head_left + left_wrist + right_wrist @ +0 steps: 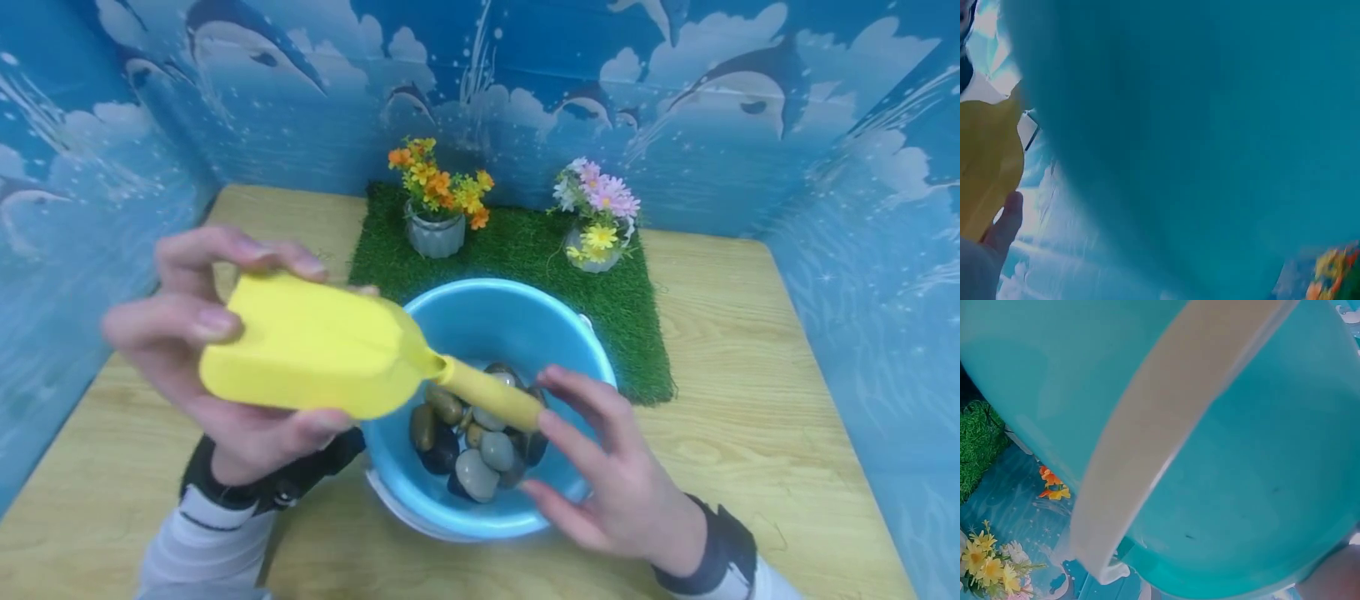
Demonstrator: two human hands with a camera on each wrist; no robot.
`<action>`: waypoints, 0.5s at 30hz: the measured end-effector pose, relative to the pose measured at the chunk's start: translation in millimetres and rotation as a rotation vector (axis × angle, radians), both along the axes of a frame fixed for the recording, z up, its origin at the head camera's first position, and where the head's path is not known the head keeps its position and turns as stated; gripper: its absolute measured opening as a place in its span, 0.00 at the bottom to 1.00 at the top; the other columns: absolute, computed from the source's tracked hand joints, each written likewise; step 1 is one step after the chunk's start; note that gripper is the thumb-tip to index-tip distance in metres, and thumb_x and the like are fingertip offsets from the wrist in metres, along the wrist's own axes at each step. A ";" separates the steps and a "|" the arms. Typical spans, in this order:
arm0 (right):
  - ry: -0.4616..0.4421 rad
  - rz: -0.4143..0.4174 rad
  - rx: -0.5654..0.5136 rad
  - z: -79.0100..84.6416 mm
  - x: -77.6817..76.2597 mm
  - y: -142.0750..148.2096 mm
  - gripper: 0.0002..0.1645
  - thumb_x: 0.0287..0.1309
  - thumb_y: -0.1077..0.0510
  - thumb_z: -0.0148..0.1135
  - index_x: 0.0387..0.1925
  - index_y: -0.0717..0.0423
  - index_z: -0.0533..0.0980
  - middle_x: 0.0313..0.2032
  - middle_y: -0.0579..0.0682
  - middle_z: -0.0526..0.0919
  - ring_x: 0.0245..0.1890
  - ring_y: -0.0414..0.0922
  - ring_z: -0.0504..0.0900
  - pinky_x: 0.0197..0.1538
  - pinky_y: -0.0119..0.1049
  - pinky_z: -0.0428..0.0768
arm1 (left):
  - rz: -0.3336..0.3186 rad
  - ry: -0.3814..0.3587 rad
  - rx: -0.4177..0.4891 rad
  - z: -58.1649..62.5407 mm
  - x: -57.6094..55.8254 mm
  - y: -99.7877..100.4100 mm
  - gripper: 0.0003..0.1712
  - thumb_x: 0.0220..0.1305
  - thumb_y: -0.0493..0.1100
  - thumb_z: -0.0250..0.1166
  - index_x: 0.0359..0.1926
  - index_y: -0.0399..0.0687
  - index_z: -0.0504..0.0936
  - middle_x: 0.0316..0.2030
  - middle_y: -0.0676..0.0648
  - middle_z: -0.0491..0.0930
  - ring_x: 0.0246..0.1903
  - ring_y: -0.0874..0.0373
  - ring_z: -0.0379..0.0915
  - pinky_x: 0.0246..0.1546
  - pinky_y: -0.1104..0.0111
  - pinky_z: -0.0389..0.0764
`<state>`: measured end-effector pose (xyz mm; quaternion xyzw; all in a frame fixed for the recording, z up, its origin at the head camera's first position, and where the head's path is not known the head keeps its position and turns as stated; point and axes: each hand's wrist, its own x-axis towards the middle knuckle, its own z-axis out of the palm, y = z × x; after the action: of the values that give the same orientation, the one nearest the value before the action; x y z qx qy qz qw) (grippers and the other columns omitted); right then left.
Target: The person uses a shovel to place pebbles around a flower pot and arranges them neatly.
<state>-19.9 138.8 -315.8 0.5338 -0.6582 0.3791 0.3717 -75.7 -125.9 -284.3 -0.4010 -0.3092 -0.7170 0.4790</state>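
Observation:
A yellow toy shovel (315, 346) tilts across the upper part of the blue bucket (491, 525) in the head view. My left hand (176, 367) grips it by the blade, with fingers over the far end and thumb along the near edge. Beside the tip of its handle is my right hand (626, 479), fingers spread and loosely bent, the index fingertip right at the handle's end. Inside the bucket lie several smooth stones (476, 475), grey, brown and black. The bucket's blue wall fills most of both wrist views. Its white carrying handle (1154, 406) crosses the right wrist view.
Behind the bucket, a green turf mat (637, 333) carries a pot of orange flowers (437, 235) and a pot of pink and yellow flowers (603, 237). Everything stands on a wooden table (757, 400), enclosed by blue dolphin-print sheets (495, 158).

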 end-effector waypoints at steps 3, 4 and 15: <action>-0.009 0.026 -0.027 -2.3 -1.0 1.4 0.38 0.65 0.54 0.62 0.69 0.68 0.60 0.62 0.75 0.62 0.60 0.60 0.72 0.63 0.44 0.73 | -0.003 0.053 -0.040 -5.2 9.5 16.2 0.45 0.21 0.46 0.88 0.36 0.37 0.65 0.39 0.26 0.65 0.35 0.35 0.73 0.37 0.54 0.83; -0.012 0.031 -0.027 -2.7 -1.1 2.3 0.39 0.65 0.55 0.62 0.70 0.67 0.60 0.61 0.75 0.62 0.58 0.60 0.74 0.61 0.43 0.74 | -0.001 0.078 -0.048 -7.5 11.8 21.4 0.44 0.22 0.47 0.88 0.36 0.38 0.66 0.39 0.26 0.65 0.35 0.35 0.73 0.35 0.54 0.83; -0.019 0.073 0.062 -3.8 2.7 4.3 0.33 0.67 0.59 0.57 0.67 0.72 0.60 0.42 0.66 0.78 0.35 0.54 0.83 0.42 0.35 0.83 | -0.019 0.205 -0.159 -27.1 25.3 47.4 0.43 0.32 0.50 0.87 0.39 0.40 0.65 0.39 0.30 0.63 0.37 0.37 0.71 0.29 0.51 0.84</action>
<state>-17.2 143.1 -319.6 0.5650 -0.6533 0.3769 0.3345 -50.3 -78.5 -311.4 -0.5118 -0.3109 -0.6498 0.4680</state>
